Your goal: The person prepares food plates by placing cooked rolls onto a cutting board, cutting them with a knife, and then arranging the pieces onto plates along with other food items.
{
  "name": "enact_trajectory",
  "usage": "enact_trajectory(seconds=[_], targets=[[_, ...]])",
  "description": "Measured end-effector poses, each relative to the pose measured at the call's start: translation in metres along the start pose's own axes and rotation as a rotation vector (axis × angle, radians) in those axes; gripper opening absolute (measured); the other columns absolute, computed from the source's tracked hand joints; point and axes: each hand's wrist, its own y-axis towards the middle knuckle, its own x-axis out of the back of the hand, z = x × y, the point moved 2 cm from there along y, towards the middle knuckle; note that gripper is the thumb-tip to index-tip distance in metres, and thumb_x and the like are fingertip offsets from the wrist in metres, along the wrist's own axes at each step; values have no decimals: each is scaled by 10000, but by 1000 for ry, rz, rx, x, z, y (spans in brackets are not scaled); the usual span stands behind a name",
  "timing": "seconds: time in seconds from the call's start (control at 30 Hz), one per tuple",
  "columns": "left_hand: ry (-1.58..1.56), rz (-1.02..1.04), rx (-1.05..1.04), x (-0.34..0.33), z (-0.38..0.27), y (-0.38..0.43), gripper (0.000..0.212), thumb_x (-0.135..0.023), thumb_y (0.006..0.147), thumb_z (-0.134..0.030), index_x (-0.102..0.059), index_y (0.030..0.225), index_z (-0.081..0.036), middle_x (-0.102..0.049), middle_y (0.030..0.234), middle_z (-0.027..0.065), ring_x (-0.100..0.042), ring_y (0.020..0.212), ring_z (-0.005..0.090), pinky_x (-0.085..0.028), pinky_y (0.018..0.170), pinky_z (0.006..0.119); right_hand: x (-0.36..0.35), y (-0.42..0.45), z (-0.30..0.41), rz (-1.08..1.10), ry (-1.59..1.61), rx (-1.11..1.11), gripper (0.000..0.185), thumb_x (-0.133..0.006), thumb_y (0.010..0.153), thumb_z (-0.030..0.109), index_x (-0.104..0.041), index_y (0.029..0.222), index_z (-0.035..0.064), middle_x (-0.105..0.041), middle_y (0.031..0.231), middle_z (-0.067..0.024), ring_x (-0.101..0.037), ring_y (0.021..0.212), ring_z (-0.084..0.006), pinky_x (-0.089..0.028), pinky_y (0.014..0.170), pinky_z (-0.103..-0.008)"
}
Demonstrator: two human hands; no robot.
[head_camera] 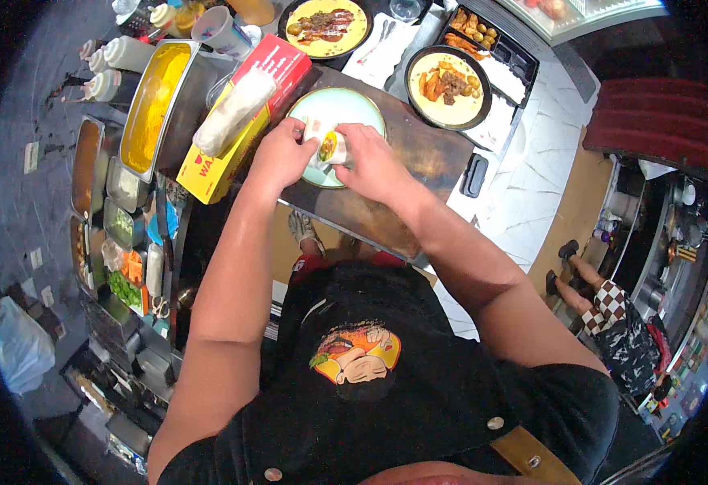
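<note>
A pale green plate (pixel 343 102) with a thin gold rim lies on the dark wooden board (pixel 414 167) before me. Over it, my right hand (pixel 373 159) grips a paper-wrapped wrap piece (pixel 328 147), whose cut end shows yellow and green filling. My left hand (pixel 281 156) pinches a second white-wrapped piece (pixel 314 128) between thumb and fingers, close beside the first. Its filling is hidden from me. To the left, a red and yellow wax paper box (pixel 208 176) carries a whole white-wrapped roll (pixel 235 112) on top.
Two black bowls of food, one at the top (pixel 329 51) and one at right (pixel 448 88), stand beyond the plate. A steel pan of yellow shreds (pixel 158 109), squeeze bottles (pixel 126 54) and ingredient tubs (pixel 126 224) line the left. Another person (pixel 623 339) is at far right.
</note>
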Motion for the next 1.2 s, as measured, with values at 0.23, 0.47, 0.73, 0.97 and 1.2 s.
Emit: enact_trajectory(seconds=[0.23, 0.47, 0.73, 0.97, 1.2], targets=[[-10, -22, -34, 0, 3, -5, 488, -820, 996, -303, -714, 1327, 38, -806, 1261, 255, -788, 1176, 397, -604, 1044, 472, 10, -7, 8, -5, -139, -7, 747, -913, 854, 233, -585, 1503, 62, -676, 1418, -200, -614, 1381, -425, -456, 1184, -543], [-13, -43, -33, -2, 3, -9, 479, -819, 999, -293, -713, 1333, 33, -806, 1280, 247, -792, 1181, 388, -610, 1048, 466, 9, -14, 5, -30, -224, 38, 692, -876, 875, 218, -595, 1492, 76, -693, 1395, -185, -630, 1375, -385, -418, 1182, -535], [-28, -30, -14, -3, 1, -8, 442, -818, 1002, -253, -716, 1328, 28, -807, 1288, 240, -794, 1193, 367, -610, 1054, 457, 9, -14, 2, -22, -216, 62, 677, -861, 884, 206, -597, 1494, 77, -696, 1388, -183, -638, 1363, -379, -418, 1172, -530], [-19, -104, -85, 8, -3, -26, 477, -800, 1016, -253, -693, 1387, 26, -793, 1309, 239, -788, 1195, 367, -615, 1034, 462, 18, -9, 9, -15, -194, 47, 713, -874, 895, 242, -592, 1515, 31, -681, 1460, -225, -626, 1394, -431, -450, 1196, -557], [-357, -116, 6, 17, 80, -215, 300, -796, 987, -244, -749, 1213, -51, -773, 1081, 171, -768, 989, 309, -621, 900, 466, 49, -35, 83, 117, -181, 35, 511, -826, 962, 151, -667, 1413, -28, -726, 1370, -256, -714, 1262, -445, -561, 1108, -493]])
